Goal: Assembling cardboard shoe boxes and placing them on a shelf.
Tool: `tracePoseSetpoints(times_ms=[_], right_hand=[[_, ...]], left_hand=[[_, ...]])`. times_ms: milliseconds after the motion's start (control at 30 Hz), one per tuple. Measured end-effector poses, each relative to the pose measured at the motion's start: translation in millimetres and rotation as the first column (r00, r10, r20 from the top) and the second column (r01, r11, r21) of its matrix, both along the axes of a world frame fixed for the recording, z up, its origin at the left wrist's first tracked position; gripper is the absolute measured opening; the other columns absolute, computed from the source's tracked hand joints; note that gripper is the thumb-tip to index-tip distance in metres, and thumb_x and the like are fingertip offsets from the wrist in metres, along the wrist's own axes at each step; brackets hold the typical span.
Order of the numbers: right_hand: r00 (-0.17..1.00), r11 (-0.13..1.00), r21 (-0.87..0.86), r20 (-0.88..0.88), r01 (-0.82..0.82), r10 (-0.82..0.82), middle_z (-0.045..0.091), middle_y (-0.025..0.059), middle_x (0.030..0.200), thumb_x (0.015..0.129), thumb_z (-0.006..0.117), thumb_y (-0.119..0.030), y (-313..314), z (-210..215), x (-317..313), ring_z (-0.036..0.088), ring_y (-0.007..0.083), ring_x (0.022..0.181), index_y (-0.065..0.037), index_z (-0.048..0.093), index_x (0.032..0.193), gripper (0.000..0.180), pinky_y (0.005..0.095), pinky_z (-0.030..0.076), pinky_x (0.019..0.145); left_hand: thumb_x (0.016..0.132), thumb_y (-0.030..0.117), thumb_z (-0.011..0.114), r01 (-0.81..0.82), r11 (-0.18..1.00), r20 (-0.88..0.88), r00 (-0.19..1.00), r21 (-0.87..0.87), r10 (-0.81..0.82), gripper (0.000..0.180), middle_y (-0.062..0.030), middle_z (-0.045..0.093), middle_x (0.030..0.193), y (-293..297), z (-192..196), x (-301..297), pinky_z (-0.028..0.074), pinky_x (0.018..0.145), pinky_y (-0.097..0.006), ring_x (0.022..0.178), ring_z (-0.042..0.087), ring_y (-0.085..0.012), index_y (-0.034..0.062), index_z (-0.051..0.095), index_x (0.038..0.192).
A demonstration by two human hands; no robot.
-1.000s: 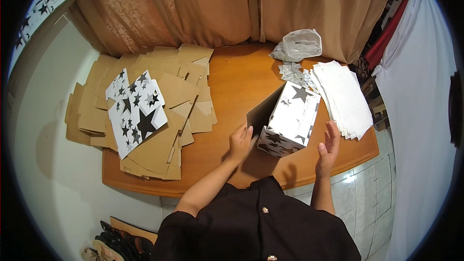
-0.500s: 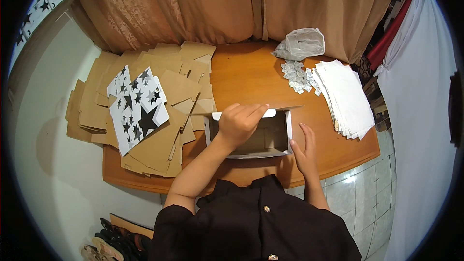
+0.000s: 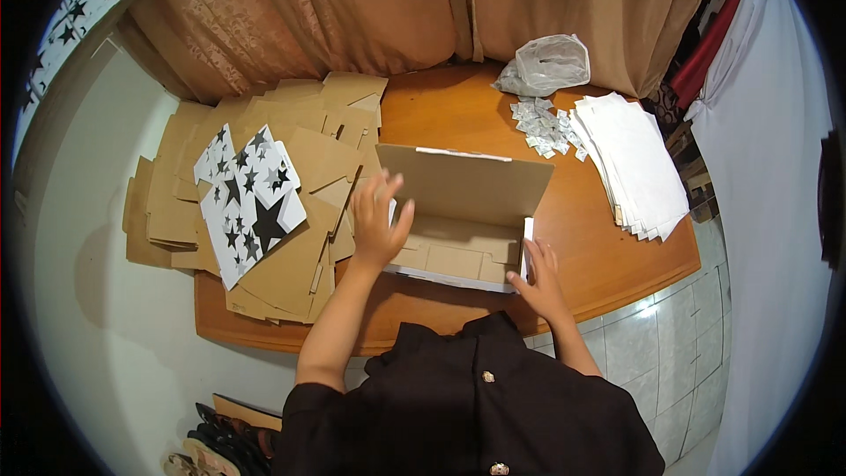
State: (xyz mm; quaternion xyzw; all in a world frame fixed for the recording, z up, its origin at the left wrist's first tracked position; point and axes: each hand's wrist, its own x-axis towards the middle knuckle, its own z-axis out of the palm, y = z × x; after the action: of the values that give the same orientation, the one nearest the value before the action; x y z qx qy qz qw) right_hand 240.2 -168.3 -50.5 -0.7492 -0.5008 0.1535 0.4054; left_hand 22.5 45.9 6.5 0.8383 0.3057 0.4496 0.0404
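In front of me on the table stands a cardboard box (image 3: pixel 458 251), brown inside with white outer edges. Its lid (image 3: pixel 467 178) is raised at the far side, so the bare inside shows. My left hand (image 3: pixel 377 222) is at the box's left end, fingers spread, with nothing in it. At the near right corner, my right hand (image 3: pixel 539 282) rests against the box, its thumb by the front wall and its fingers stretched along the right side.
Left of the box lie many flat brown cardboard pieces (image 3: pixel 291 278), with white star-printed cardboard (image 3: pixel 256 203) on top. At the back right are a clear plastic bag (image 3: pixel 551 66), scattered small sachets (image 3: pixel 539 123) and a stack of white sheets (image 3: pixel 630 167). Brown curtains (image 3: pixel 352 9) hang behind the wooden table (image 3: pixel 608 256).
The box's lid has swung up and away from me. My left hand has let go of it and moved left, fingers spreading. My right hand has come in against the box's near right corner.
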Motion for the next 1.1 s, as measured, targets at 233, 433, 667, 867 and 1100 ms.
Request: tracePoseSetpoints(times_ms=[233, 433, 667, 867, 1100], right_hand=[[0.873, 0.966, -0.01, 0.426, -0.259, 0.238, 0.053, 0.0068, 0.124, 0.078, 0.067, -0.03, -19, -12, -19, 0.041, 0.0304, 0.122, -0.016, 0.064, 0.107, 0.033, 0.0596, 0.019, 0.101], [0.876, 0.957, -0.086, 0.385, -0.279, 0.29, 0.061, -0.0005, 0.108, 0.079, 0.066, -0.027, -7, -19, -5, 0.048, 0.0211, 0.116, -0.02, 0.069, 0.094, 0.018, 0.0625, 0.016, 0.101], [0.9, 0.996, 0.09, 0.435, -0.016, -0.025, 0.038, 0.0096, 0.139, 0.084, 0.057, -0.029, 40, 27, 15, 0.031, 0.0351, 0.13, -0.021, 0.055, 0.124, 0.041, 0.063, 0.013, 0.102], [0.943, 0.98, -0.182, 0.333, 0.083, -0.018, 0.035, 0.0106, 0.142, 0.089, 0.047, -0.04, 74, 19, 45, 0.027, 0.0346, 0.132, -0.02, 0.051, 0.128, 0.043, 0.0644, 0.009, 0.103], [0.963, 0.964, -0.054, 0.085, 0.262, -0.257, 0.056, 0.0079, 0.121, 0.088, 0.045, -0.033, 67, 1, 102, 0.044, 0.0264, 0.12, -0.015, 0.062, 0.109, 0.032, 0.0647, 0.009, 0.102]], left_hand=[[0.077, 0.026, 0.067, 0.223, 0.959, -0.444, 0.851, -0.176, -0.279, 0.037, -0.0036, 0.059, 0.105, -51, -57, -73, 0.033, 0.091, -0.043, 0.101, 0.054, -0.0194, 0.0113, 0.059, 0.11], [0.077, 0.02, 0.066, 0.136, 0.976, -0.407, 0.892, -0.17, -0.196, 0.024, -0.002, 0.064, 0.088, -55, -72, -65, 0.034, 0.091, -0.041, 0.088, 0.06, -0.017, 0.012, 0.063, 0.1], [0.078, 0.021, 0.066, 0.339, 0.909, -0.411, 0.813, -0.244, -0.414, 0.011, -0.0022, 0.065, 0.073, -57, -77, -60, 0.038, 0.09, -0.04, 0.07, 0.063, -0.0181, 0.0121, 0.063, 0.085], [0.078, 0.021, 0.068, 0.292, 0.922, -0.395, 0.839, -0.254, -0.375, 0.015, -0.0033, 0.068, 0.08, -58, -78, -58, 0.038, 0.089, -0.04, 0.075, 0.065, -0.0174, 0.0113, 0.065, 0.088], [0.077, 0.022, 0.068, 0.267, 0.926, -0.393, 0.847, -0.265, -0.357, 0.016, -0.0021, 0.068, 0.082, -66, -77, -39, 0.038, 0.089, -0.039, 0.076, 0.065, -0.0164, 0.0111, 0.065, 0.089]])
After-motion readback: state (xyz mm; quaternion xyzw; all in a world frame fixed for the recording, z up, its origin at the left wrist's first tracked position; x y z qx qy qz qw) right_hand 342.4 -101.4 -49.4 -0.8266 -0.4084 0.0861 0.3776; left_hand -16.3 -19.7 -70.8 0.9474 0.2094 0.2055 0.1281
